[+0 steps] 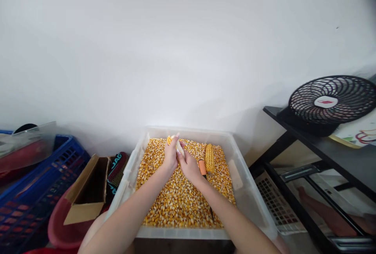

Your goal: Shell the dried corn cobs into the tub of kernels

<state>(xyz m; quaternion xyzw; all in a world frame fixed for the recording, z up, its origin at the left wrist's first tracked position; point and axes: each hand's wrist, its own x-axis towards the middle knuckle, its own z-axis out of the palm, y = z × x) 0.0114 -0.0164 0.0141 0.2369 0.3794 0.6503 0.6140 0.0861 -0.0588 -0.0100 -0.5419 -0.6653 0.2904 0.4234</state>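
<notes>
Both of my hands are closed on one corn cob (179,146), held above a bed of loose kernels. Pale, bare cob shows between the hands, and some yellow kernels remain at its far left end. My left hand (170,155) wraps round that end. My right hand (188,164) grips the nearer end, its fingers partly hidden. Loose corn kernels (173,203) fill much of a translucent plastic bin (252,191). On the kernels, right of my right hand, lie a full yellow corn cob (209,158) and a tool with an orange handle (202,167), partly covered by my forearm.
Left of the bin are an open cardboard box (88,187), a red basin (60,222) and a blue plastic crate (32,191). A black fan (331,99) stands on a dark table (296,126) at the right, with a white basket (277,203) below. A white wall (188,50) rises behind.
</notes>
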